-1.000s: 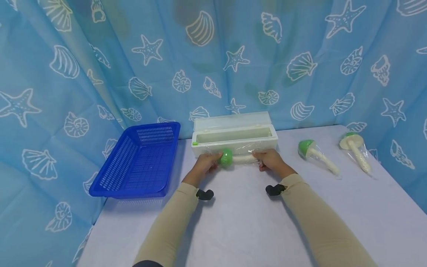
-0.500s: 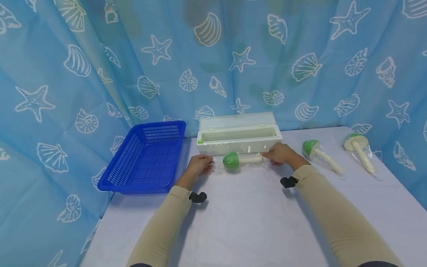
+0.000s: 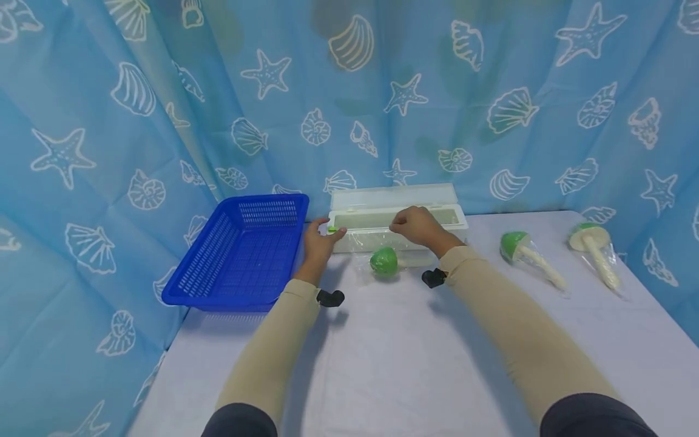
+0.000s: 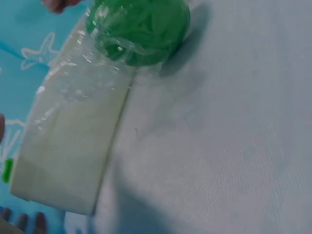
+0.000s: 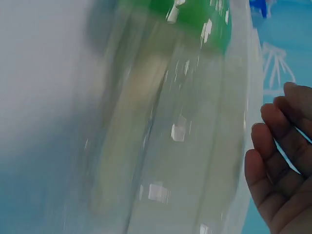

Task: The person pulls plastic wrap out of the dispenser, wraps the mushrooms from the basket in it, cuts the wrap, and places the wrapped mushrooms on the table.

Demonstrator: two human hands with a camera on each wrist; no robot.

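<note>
A green-capped mushroom (image 3: 384, 262) with a pale stem lies under clear cling film (image 4: 78, 83) on the table, in front of a white cling film dispenser (image 3: 352, 243). The dispenser's lid is raised, and a small green slider (image 4: 7, 170) sits at its left end. My left hand (image 3: 319, 246) is spread about that end, thumb and fingers on either side of the slider. Over the dispenser's middle is my right hand (image 3: 422, 229); in the right wrist view its fingers (image 5: 275, 151) are loosely bent with nothing between them, its thumb out of sight.
To the left stands a blue plastic basket (image 3: 240, 255). Two film-wrapped mushrooms, one nearer (image 3: 526, 258) and one farther right (image 3: 595, 249), lie on the white tablecloth (image 3: 382, 364). A blue shell-patterned curtain (image 3: 306, 79) hangs behind the table.
Both hands have left the mushroom and its film and moved up to the dispenser, the left to its end, the right above its middle. The mushroom stays in front of the dispenser.
</note>
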